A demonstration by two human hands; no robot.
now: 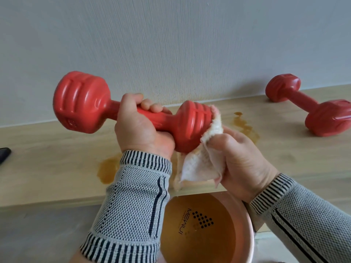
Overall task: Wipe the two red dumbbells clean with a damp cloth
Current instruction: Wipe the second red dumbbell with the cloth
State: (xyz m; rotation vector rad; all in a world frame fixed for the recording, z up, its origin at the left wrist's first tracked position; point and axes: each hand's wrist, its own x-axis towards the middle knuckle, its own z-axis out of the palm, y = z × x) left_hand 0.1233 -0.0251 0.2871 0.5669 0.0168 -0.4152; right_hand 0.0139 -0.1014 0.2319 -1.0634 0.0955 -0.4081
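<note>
Red plastic fills the left hand [140, 128], which is wrapped tight around the handle of the raised dumbbell [117, 112] so its right-hand head is free for wiping. The right hand [245, 164] grips the bunched white cloth [203, 160] and presses it against that head, above the basin [245, 221] of brownish water, probably so drips fall in. The second dumbbell [311, 105] lies on the wooden floor [57, 158] by the wall's edge, apparently waiting its turn.

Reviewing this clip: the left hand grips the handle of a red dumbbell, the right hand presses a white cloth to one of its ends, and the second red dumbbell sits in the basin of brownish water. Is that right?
Not quite. The second red dumbbell is not in the basin; the head view shows it lying on the wooden floor by the wall. The rest holds: the left hand grips the handle of the held dumbbell, and the right hand presses the white cloth to one end.
</note>
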